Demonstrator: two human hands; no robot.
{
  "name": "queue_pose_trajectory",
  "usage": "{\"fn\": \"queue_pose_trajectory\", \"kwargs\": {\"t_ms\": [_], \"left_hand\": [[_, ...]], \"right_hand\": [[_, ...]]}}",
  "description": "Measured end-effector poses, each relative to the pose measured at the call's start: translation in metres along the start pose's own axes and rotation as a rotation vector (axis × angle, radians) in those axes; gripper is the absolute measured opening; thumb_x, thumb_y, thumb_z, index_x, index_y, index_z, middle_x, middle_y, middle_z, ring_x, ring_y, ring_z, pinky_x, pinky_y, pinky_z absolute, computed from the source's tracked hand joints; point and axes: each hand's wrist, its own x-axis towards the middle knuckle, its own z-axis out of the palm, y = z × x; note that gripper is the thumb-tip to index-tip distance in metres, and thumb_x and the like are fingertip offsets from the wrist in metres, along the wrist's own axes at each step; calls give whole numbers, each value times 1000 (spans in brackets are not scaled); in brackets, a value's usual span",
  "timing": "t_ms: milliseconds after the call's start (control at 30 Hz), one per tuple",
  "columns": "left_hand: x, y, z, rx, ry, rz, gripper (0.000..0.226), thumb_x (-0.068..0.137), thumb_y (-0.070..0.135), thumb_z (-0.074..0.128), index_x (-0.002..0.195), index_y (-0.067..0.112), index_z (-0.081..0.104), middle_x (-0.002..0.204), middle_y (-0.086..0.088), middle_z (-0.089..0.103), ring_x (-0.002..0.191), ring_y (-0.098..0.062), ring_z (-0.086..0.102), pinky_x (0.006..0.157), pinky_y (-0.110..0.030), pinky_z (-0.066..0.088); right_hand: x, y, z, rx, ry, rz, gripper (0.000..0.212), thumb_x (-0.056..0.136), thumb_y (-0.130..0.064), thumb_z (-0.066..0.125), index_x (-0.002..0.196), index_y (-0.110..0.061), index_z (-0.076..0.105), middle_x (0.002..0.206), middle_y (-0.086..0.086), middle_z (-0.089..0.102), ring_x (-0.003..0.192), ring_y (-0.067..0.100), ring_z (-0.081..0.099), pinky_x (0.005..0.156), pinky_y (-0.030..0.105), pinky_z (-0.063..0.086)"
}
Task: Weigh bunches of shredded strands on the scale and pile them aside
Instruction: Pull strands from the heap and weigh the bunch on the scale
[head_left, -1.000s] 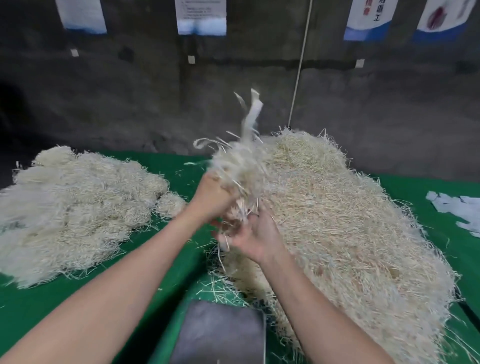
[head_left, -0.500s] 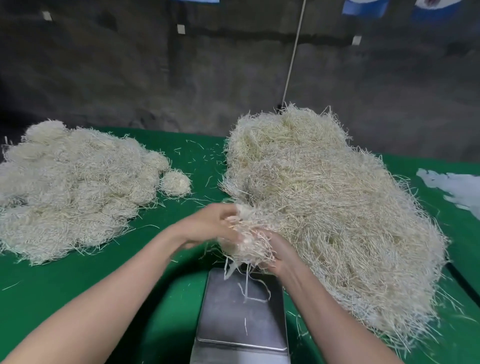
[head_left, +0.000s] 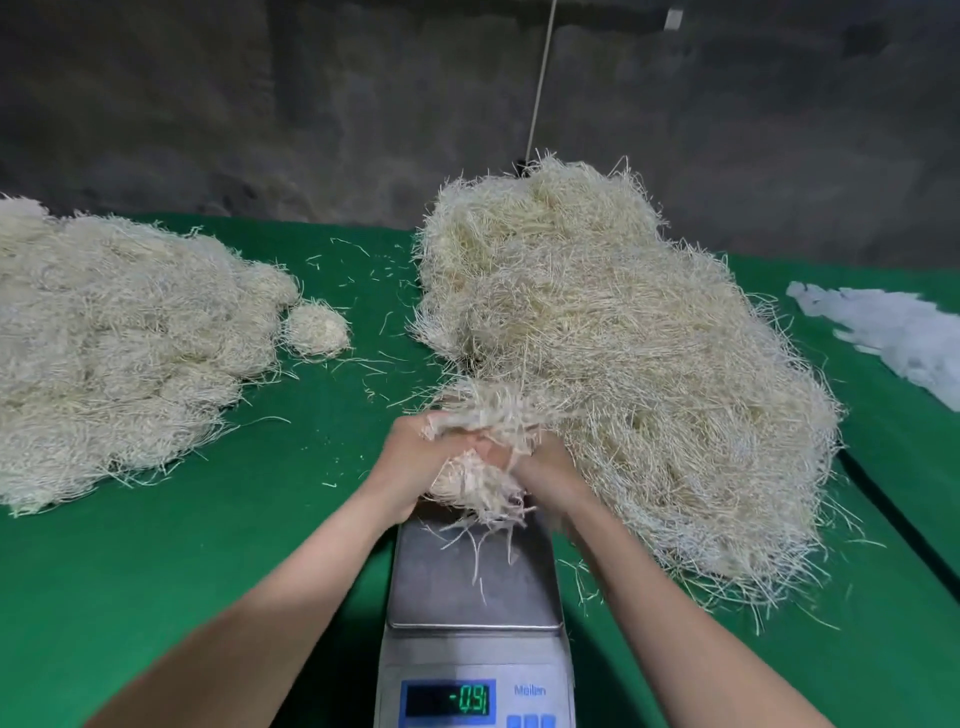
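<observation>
L hand (head_left: 410, 460) & R hand (head_left: 548, 467) fingers clamped on pale, frayed bunch (head_left: 480, 441), maybe touching scale (head_left: 467, 587).

Scale (head_left: 472, 577): one, with one lit display (head_left: 448, 700). Hands: two, left hand (head_left: 410, 467) and right hand (head_left: 548, 467). Large strand piles: two, left pile (head_left: 119, 343) and right pile (head_left: 623, 353). Separate bunches: two, held bunch (head_left: 485, 415) and round bunch (head_left: 317, 330). White scrap patch (head_left: 893, 332): one, possibly several overlapping pieces.
</observation>
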Motion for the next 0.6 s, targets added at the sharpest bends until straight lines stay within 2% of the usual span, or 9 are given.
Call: {"fn": "queue_pose_trajectory", "kwargs": {"t_ms": [33, 67, 133, 200, 267, 333, 433, 533, 600], "left_hand": [[0, -8, -1, 96, 17, 25, 39, 75, 14, 76, 113, 13, 67, 121, -2, 64, 111, -16, 57, 102, -32, 39], [-1, -16, -1, 187, 12, 40, 34, 78, 12, 74, 111, 14, 68, 117, 0, 65, 105, -16, 60, 94, -29, 45], [-4, -35, 0, 331, -22, 85, 24, 80, 8, 73, 102, 18, 71, 105, 5, 69, 79, -14, 66, 68, -25, 53], [-7, -53, 9, 383, -4, 82, 26, 80, 5, 71, 102, 19, 71, 106, 9, 64, 57, -3, 56, 47, -14, 43], [-8, -65, 18, 337, 34, 65, 30, 79, 4, 71, 103, 22, 67, 116, 6, 59, 63, 5, 50, 51, -6, 39], [-9, -70, 26, 251, 20, 81, 36, 77, 1, 72, 101, 26, 61, 121, 7, 55, 85, 7, 52, 63, -4, 40], [-14, -63, 20, 122, -92, 5, 62, 72, 8, 78, 120, 34, 48, 118, 15, 51, 103, 9, 45, 74, -11, 35], [-17, -59, -2, 213, -158, -7, 58, 78, 15, 73, 127, 37, 50, 121, 13, 53, 108, -3, 50, 88, -23, 38], [-22, -59, -10, 266, -147, 8, 48, 82, 15, 68, 121, 41, 55, 123, 10, 56, 107, -9, 54, 95, -28, 40]], "right_hand": [[0, 8, -10, -36, -23, 7, 58, 73, -26, 78, 121, -16, 47, 114, 4, 60, 91, 16, 66, 62, 19, 53], [-5, 14, -19, -44, -58, 11, 59, 71, -18, 79, 120, -19, 46, 109, 3, 60, 83, 14, 67, 62, 23, 56], [-10, 30, -37, -114, -110, -44, 86, 66, -13, 82, 136, -28, 35, 126, -4, 48, 102, 17, 62, 89, 38, 53], [-18, 41, -45, -343, -132, -151, 108, 63, -21, 84, 145, -43, 16, 138, -20, 23, 127, 7, 33, 107, 32, 29], [-22, 49, -42, -448, -175, -249, 106, 66, -26, 83, 144, -48, 14, 138, -28, 16, 126, -4, 23, 104, 21, 21], [-23, 60, -34, -545, -116, -331, 85, 72, -22, 79, 139, -41, 31, 135, -20, 33, 116, -3, 36, 99, 18, 32], [-20, 71, -30, -602, 62, -337, 54, 79, -7, 70, 127, -19, 50, 122, -1, 54, 93, 4, 48, 91, 27, 45], [-18, 77, -33, -616, 129, -358, 50, 80, -3, 69, 126, -12, 53, 127, 3, 54, 112, 10, 47, 105, 23, 32], [-18, 80, -34, -662, 121, -377, 47, 81, -9, 68, 126, -13, 54, 129, 5, 53, 121, 17, 45, 109, 28, 29]]}}
